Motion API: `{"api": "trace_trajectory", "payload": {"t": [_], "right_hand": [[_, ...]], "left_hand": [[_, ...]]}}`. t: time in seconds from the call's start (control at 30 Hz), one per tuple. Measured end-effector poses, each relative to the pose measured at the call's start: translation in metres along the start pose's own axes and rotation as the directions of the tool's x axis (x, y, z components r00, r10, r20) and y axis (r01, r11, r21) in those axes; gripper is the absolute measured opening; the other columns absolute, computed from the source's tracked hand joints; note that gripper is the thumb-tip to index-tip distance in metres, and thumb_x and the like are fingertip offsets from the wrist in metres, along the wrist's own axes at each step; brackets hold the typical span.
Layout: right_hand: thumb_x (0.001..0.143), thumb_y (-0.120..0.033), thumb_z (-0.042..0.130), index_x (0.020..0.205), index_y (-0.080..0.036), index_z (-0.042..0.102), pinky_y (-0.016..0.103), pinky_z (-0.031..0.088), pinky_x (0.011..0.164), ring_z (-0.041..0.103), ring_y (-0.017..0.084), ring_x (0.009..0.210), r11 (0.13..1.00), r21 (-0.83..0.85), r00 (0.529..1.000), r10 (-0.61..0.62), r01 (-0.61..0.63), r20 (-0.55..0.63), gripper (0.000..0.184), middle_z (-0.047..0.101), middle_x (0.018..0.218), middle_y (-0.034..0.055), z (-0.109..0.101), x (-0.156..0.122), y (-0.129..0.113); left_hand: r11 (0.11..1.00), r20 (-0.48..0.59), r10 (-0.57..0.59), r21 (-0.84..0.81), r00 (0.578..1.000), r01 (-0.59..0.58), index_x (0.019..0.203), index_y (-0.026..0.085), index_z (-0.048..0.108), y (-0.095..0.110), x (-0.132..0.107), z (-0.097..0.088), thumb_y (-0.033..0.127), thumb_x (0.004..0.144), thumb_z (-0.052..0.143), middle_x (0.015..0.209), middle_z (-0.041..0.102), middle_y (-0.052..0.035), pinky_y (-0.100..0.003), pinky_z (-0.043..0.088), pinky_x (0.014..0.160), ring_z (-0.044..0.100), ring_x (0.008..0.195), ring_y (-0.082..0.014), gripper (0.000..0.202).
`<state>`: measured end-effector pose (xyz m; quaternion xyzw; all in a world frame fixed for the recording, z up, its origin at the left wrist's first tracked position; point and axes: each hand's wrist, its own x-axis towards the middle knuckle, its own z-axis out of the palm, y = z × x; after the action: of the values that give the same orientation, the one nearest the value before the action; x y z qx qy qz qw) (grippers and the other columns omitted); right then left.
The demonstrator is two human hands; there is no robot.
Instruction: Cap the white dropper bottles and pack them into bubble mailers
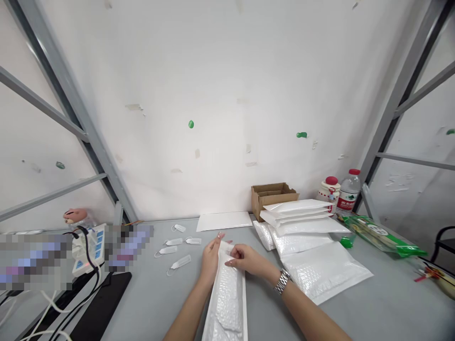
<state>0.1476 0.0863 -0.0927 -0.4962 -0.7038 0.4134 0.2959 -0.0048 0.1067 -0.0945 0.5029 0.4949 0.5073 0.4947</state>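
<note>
A long white bubble mailer [227, 298] stretches from the front edge of my view up to my hands, its far end between them. My left hand [210, 258] grips its left side near that far end, fingertips showing just beyond it. From the right, my right hand [247, 260] has its fingers curled and pinched at the top of the mailer; what lies under the fingertips is partly hidden. Several small translucent tags with loops [180, 263] lie on the grey table to the left. A flat white sheet or envelope [223, 221] rests against the wall.
A pile of white bubble mailers [323, 270] lies to the right, in front of an open cardboard box [273, 194]. Behind stand a water bottle [349, 194] and a red-lidded jar [330, 189]. A green plastic packet [384, 234], a power strip [88, 251] with cables and a black slab [103, 305] flank the workspace.
</note>
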Motion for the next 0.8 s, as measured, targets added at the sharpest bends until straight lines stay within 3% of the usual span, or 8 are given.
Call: {"api": "trace_trajectory", "payload": {"t": [0.07, 0.13, 0.2, 0.3, 0.37, 0.53, 0.67, 0.8], "right_hand": [[0.071, -0.038, 0.068, 0.085, -0.019, 0.063, 0.027, 0.04, 0.07, 0.051, 0.017, 0.077, 0.993, -0.11, 0.998, 0.035, -0.041, -0.061, 0.024, 0.055, 0.08, 0.0009, -0.001, -0.002, 0.001], [0.076, -0.032, 0.064, 0.101, -0.02, 0.063, 0.032, 0.039, 0.084, 0.052, 0.022, 0.093, 0.97, -0.241, 0.991, 0.004, -0.037, -0.134, 0.028, 0.06, 0.093, 0.0051, -0.004, -0.002, 0.005], [0.078, -0.024, 0.061, 0.108, -0.02, 0.061, 0.036, 0.035, 0.092, 0.05, 0.024, 0.102, 0.935, -0.355, 0.984, -0.065, 0.001, -0.167, 0.03, 0.062, 0.102, 0.0071, -0.006, -0.001, 0.009], [0.08, -0.018, 0.057, 0.111, -0.019, 0.06, 0.039, 0.035, 0.093, 0.051, 0.025, 0.104, 0.893, -0.448, 0.975, -0.134, 0.041, -0.178, 0.031, 0.063, 0.107, 0.0082, -0.007, 0.002, 0.013], [0.081, -0.016, 0.056, 0.112, -0.019, 0.059, 0.038, 0.037, 0.091, 0.052, 0.025, 0.103, 0.886, -0.46, 0.969, -0.166, 0.065, -0.184, 0.032, 0.063, 0.105, 0.0084, -0.005, 0.003, 0.014], [0.082, -0.015, 0.054, 0.117, -0.02, 0.056, 0.038, 0.039, 0.093, 0.053, 0.024, 0.102, 0.889, -0.437, 0.951, -0.241, 0.136, -0.194, 0.035, 0.062, 0.104, 0.0081, 0.005, 0.002, 0.017], [0.084, -0.019, 0.054, 0.118, -0.02, 0.054, 0.041, 0.039, 0.096, 0.052, 0.024, 0.104, 0.899, -0.419, 0.931, -0.253, 0.126, -0.263, 0.034, 0.061, 0.105, 0.0083, 0.008, 0.003, 0.019], [0.087, -0.02, 0.048, 0.113, -0.022, 0.056, 0.042, 0.039, 0.096, 0.053, 0.024, 0.105, 0.913, -0.388, 0.912, -0.259, 0.124, -0.317, 0.027, 0.061, 0.107, 0.0082, 0.007, 0.003, 0.017]], "left_hand": [[0.908, -0.138, 0.197, 0.399, 0.971, -0.127, 0.115, 0.019, 0.062, 0.005, 0.004, -0.018, 0.065, 0.068, 0.055, 0.092, 0.068, -0.01, -0.042, 0.043, 0.089, 0.062, 0.092, -0.0282, 0.066], [0.73, -0.326, 0.321, 0.683, 0.889, -0.013, 0.119, 0.017, 0.058, 0.006, 0.009, -0.045, 0.064, 0.063, 0.062, 0.097, 0.064, -0.0126, -0.046, 0.038, 0.093, 0.056, 0.101, -0.0327, 0.073], [0.636, -0.414, 0.292, 0.758, 0.862, 0.148, 0.123, 0.014, 0.053, 0.004, 0.014, -0.074, 0.061, 0.06, 0.065, 0.101, 0.063, -0.0151, -0.043, 0.039, 0.092, 0.054, 0.106, -0.034, 0.079], [0.569, -0.427, 0.119, 0.769, 0.896, 0.291, 0.113, 0.013, 0.056, -0.003, 0.017, -0.108, 0.055, 0.051, 0.073, 0.101, 0.065, -0.0176, -0.04, 0.041, 0.087, 0.052, 0.11, -0.0364, 0.077], [0.578, -0.388, 0.021, 0.757, 0.921, 0.306, 0.097, 0.016, 0.061, -0.007, 0.016, -0.117, 0.051, 0.051, 0.074, 0.097, 0.068, -0.0154, -0.037, 0.043, 0.083, 0.057, 0.106, -0.0347, 0.06], [0.644, -0.24, -0.016, 0.74, 0.971, 0.194, 0.071, 0.019, 0.061, -0.008, 0.013, -0.101, 0.046, 0.059, 0.068, 0.084, 0.071, -0.0102, -0.034, 0.043, 0.076, 0.064, 0.085, -0.0286, 0.03], [0.648, -0.097, 0.083, 0.762, 0.992, 0.02, 0.074, 0.016, 0.066, -0.01, 0.012, -0.077, 0.041, 0.063, 0.065, 0.084, 0.069, -0.0113, -0.035, 0.042, 0.079, 0.061, 0.088, -0.0284, 0.028], [0.7, -0.029, 0.115, 0.712, 0.993, -0.06, 0.08, 0.017, 0.069, -0.014, 0.011, -0.06, 0.034, 0.059, 0.069, 0.09, 0.067, -0.0091, -0.035, 0.043, 0.082, 0.059, 0.087, -0.0256, 0.027]]}}
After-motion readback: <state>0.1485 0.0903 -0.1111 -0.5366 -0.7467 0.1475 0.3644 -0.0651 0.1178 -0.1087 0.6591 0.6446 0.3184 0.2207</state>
